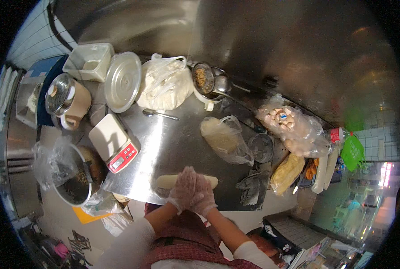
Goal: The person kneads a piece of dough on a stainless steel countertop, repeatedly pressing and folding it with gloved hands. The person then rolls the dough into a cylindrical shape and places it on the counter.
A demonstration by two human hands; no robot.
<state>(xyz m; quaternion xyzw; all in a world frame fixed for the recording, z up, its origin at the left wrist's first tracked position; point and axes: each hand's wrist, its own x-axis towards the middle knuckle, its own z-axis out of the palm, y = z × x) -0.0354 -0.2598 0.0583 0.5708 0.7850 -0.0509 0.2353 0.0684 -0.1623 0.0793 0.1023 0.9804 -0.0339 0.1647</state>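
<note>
A pale roll of dough (164, 182) lies crosswise near the front edge of the stainless steel table (183, 134). My left hand (183, 190) and my right hand (202, 193), both in thin clear gloves, press side by side on its middle, with the fingers pointing away from me. Both ends of the roll show beyond the hands; its middle is hidden under them. Farther off lies a clear plastic bag of pale, grainy-looking contents (221, 138). To the left stands a kitchen scale (114, 143) with a red control panel.
Along the back are a plastic lid (122, 82), a white-filled bag (166, 84), a spoon (161, 115) and a pot with a ladle (209, 82). Bagged eggs (292, 124), a clear bowl (261, 148) and a dark cloth (250, 186) are rightward; a large pot (73, 181) stands left.
</note>
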